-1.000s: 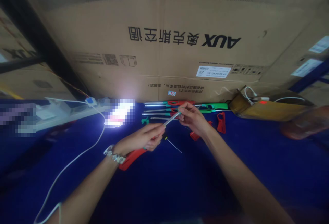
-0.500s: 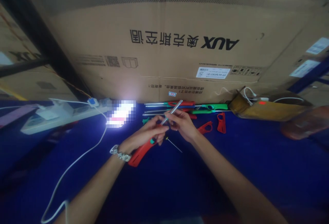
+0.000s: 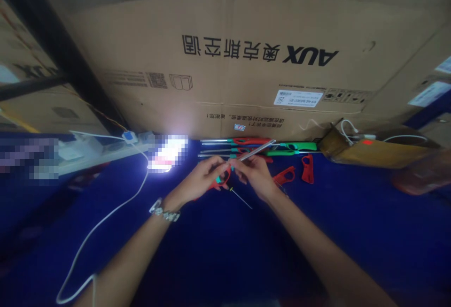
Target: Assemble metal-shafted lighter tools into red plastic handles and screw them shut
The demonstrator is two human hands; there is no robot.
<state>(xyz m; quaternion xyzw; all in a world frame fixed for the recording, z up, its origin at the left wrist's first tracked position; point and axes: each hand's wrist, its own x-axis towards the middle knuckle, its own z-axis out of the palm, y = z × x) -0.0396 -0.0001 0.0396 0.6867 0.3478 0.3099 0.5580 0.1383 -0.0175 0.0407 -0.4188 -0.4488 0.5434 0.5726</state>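
My left hand [image 3: 199, 179] is closed around the red handle of a long-nosed lighter [image 3: 220, 182], whose teal part shows by the fingers. My right hand [image 3: 256, 174] has its fingers pinched at the base of the lighter's metal tube [image 3: 259, 150], which slants up to the right. The fingers of both hands nearly meet there and hide the joint. Below them on the blue cloth lies a thin metal rod with a yellow end [image 3: 241, 198]. Two loose red plastic handle pieces, one an upright shell [image 3: 307, 170] and one a tilted shell [image 3: 284, 175], lie right of my right hand.
Several red lighters [image 3: 252, 141] and green lighters [image 3: 301, 146] lie along a large cardboard box [image 3: 225, 86]. A glaring phone-like screen [image 3: 168, 153] and a white cable [image 3: 105, 213] are on the left. A brown open box [image 3: 380, 152] with cables stands right, beside a blurred jar [image 3: 419, 178].
The metal tube has swung to the right and lies flatter. My left hand has turned, bringing the handle mostly under it. The view has shifted slightly.
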